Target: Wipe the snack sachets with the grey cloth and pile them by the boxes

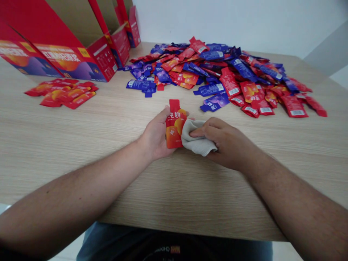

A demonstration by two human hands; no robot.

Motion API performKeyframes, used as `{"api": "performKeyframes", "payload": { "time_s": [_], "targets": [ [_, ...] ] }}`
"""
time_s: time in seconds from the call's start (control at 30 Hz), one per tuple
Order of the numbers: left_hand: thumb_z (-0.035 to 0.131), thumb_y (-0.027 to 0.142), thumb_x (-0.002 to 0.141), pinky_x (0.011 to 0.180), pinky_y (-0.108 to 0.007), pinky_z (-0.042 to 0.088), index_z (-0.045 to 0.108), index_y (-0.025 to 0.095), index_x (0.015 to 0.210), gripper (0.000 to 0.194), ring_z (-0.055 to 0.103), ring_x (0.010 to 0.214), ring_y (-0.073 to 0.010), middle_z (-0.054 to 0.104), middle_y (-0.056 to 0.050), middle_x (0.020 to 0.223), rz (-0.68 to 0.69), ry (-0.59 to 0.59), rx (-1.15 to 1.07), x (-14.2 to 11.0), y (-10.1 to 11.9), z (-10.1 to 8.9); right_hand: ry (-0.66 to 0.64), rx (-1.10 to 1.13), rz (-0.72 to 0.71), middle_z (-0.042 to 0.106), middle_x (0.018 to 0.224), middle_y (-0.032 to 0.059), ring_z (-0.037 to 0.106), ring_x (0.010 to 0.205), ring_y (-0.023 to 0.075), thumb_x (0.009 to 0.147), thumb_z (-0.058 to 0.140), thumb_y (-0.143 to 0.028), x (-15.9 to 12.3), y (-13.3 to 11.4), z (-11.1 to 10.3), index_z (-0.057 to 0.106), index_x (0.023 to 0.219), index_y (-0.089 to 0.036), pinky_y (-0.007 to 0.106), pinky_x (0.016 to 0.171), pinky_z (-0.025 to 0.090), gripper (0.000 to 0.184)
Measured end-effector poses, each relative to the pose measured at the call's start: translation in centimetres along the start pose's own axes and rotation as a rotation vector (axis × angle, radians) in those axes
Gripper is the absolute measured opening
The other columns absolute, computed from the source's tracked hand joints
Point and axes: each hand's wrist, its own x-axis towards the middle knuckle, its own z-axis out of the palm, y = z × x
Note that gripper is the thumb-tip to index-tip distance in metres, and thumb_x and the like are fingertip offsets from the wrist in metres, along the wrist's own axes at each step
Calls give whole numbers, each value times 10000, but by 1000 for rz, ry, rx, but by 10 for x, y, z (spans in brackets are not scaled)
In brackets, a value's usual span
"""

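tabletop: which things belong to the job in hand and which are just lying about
In use:
- red pouch, in the left hand
- pale cloth, in the right hand

Not handled, perhaps related:
- mixed pouch heap
- small red pouch pile
- boxes

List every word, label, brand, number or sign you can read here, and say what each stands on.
"纯耕": red pouch in the left hand; the smaller print is too small to read.
"纯耕": purple pouch at the pile's near edge.
Large white characters on the box front: too blurred to read surely.
Fine print on the box side: too small.
Lettering on the dark garment: unclear.
No number is legible.
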Motion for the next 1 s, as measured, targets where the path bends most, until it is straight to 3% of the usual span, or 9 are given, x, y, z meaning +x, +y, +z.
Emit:
{"api": "performKeyframes", "payload": {
  "time_s": [0.07,0.23,0.37,0.5,0.63,0.8,0.93,1.0],
  "targets": [
    [301,541,1156,777,-348,655,759,139,996,630,793,794,-229,804,-109,861,9,10,-7,-1,1,0,32,-37,24,706,1076,111,694,927,267,842,789,-222,0,1,-1,764,1259,-205,388,787,580,419],
    [302,532,1156,758,-351,659,757,140,981,625,793,775,-230,815,-121,878,-5,-12,-2,-2,2,1,-55,-11,0,701,1125,103,705,953,261,843,779,-208,1,-1,-2,760,1277,-238,390,806,585,436],
    [276,526,1164,757,-337,660,751,142,969,641,794,768,-218,813,-109,856,-6,-3,-11,-4,2,2,2,-71,58,699,1098,107,687,942,265,838,795,-233,1,-3,-3,759,1274,-230,385,785,574,438],
    [300,529,1157,762,-354,658,751,137,975,625,794,776,-234,811,-118,863,-40,-24,8,-3,2,0,-99,-41,31,700,1158,105,705,965,260,847,786,-230,1,-5,-3,759,1290,-245,387,813,586,444],
    [337,535,1154,840,-361,658,764,143,1068,586,800,843,-232,821,-103,915,-30,-43,-12,-1,-1,-3,12,-131,116,699,1115,127,690,969,288,856,787,-253,1,-7,-1,759,1299,-211,419,820,582,446],
    [330,530,1155,815,-342,654,763,134,1049,596,808,870,-240,821,-120,917,-63,-73,9,-3,-11,-1,-42,-11,49,705,1175,109,703,1001,271,865,785,-258,2,-12,3,745,1300,-236,399,848,595,438],
    [309,478,1166,912,-411,657,763,128,1225,576,818,967,-274,836,-130,977,-92,-78,13,-7,-19,6,90,-73,136,707,1110,115,682,1014,295,858,774,-224,3,-13,3,740,1289,-221,422,861,593,433],
    [322,474,1164,940,-423,652,761,123,1270,572,819,995,-284,841,-139,1003,-101,-60,23,-9,-22,9,92,-54,118,705,1115,113,681,1018,295,864,778,-229,3,-17,4,742,1284,-225,422,861,590,421]
  ]
}}
